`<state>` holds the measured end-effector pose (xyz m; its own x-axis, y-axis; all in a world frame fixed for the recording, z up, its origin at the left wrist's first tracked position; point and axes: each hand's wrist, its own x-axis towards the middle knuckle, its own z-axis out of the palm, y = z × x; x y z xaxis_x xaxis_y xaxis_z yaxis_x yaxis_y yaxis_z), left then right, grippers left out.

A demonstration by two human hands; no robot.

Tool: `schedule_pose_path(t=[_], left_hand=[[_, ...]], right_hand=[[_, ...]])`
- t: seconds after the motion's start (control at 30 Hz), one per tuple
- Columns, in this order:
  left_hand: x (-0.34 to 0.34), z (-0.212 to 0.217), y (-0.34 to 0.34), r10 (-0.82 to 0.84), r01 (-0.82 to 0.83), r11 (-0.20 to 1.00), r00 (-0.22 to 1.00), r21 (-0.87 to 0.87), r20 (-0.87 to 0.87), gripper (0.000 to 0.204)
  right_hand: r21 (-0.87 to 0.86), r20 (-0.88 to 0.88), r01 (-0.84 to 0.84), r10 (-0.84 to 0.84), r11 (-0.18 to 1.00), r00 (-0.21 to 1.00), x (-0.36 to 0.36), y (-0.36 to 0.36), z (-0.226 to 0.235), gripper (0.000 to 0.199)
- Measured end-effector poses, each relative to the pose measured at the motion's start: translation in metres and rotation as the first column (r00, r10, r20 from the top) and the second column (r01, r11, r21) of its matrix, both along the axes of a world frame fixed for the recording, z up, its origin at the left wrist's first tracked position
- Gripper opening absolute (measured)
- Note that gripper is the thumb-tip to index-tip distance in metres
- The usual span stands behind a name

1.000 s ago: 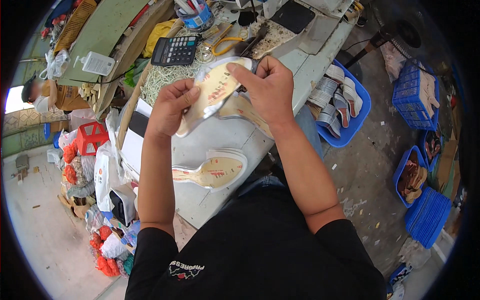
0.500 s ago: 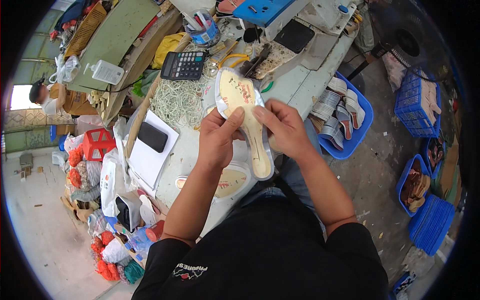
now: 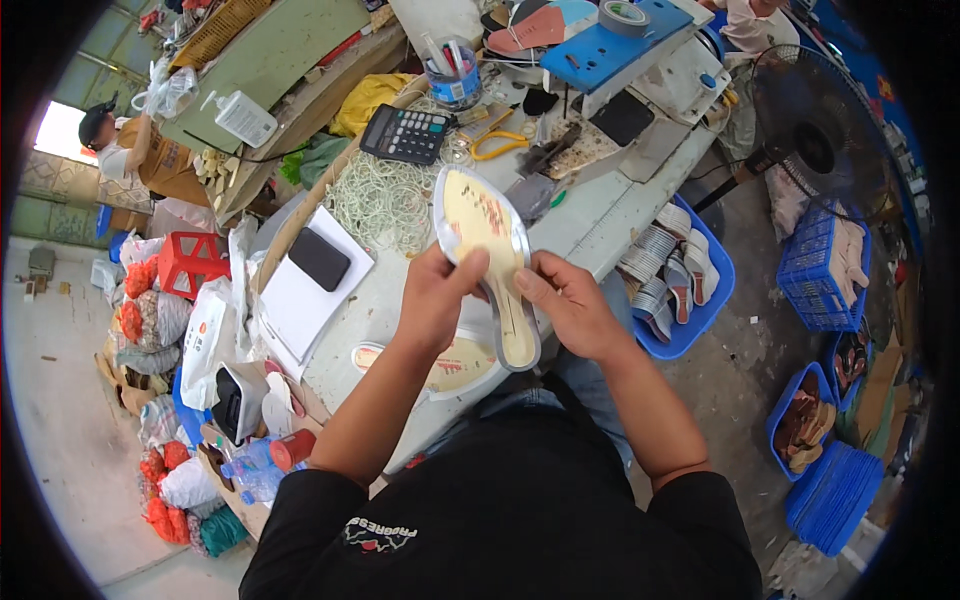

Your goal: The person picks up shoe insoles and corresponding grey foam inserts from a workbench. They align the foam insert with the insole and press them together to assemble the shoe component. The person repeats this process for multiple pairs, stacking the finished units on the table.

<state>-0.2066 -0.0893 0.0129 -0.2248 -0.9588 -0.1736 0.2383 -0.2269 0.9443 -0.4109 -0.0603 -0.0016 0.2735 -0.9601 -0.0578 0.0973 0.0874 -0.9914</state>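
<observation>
The insole-shaped piece (image 3: 492,228) has a smooth, papery cream face and a paler rim with a slight sheen. The worktop (image 3: 590,235) looks hard, matt and scuffed, and the tangled cords (image 3: 375,208) on it look smooth and rubbery. White paper sheets (image 3: 298,325) are flat and matt. The calculator (image 3: 405,134) is dark plastic, the pump bottle (image 3: 246,120) smooth white plastic, the stool (image 3: 190,262) red moulded plastic. The blue tub (image 3: 719,295) has a glossy plastic wall. The T-shirt (image 3: 520,490) is matt black cloth.
</observation>
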Motion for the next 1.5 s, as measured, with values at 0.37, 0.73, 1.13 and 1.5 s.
schedule_pose_path(t=[0.37, 0.73, 1.13, 1.5], left_hand=[[0.026, 0.079, 0.036, -0.125, 0.243, 0.827, 0.958, -0.507, 0.257, 0.019], [-0.001, 0.086, 0.051, -0.028, 0.052, 0.842, 0.998, -0.537, 0.052, 0.060], [0.004, 0.056, 0.033, 0.074, -0.067, 0.997, 0.970, 0.039, -0.233, 0.051], [0.056, -0.021, 0.052, 0.257, -0.150, 0.932, 0.915, 0.330, -0.310, 0.033]], right_hand=[[-0.625, -0.077, 0.109, -0.200, 0.773, 0.977, -0.008, 0.028, 0.076, 0.022], [-0.839, -0.304, 0.024, -0.505, 0.544, 0.808, -0.004, 0.037, 0.079, 0.032], [-0.788, -0.456, -0.033, -0.548, 0.614, 0.702, 0.025, 0.054, 0.075, 0.031], [-0.443, -0.558, -0.058, -0.225, 0.895, 0.799, 0.019, 0.061, 0.023, 0.082]])
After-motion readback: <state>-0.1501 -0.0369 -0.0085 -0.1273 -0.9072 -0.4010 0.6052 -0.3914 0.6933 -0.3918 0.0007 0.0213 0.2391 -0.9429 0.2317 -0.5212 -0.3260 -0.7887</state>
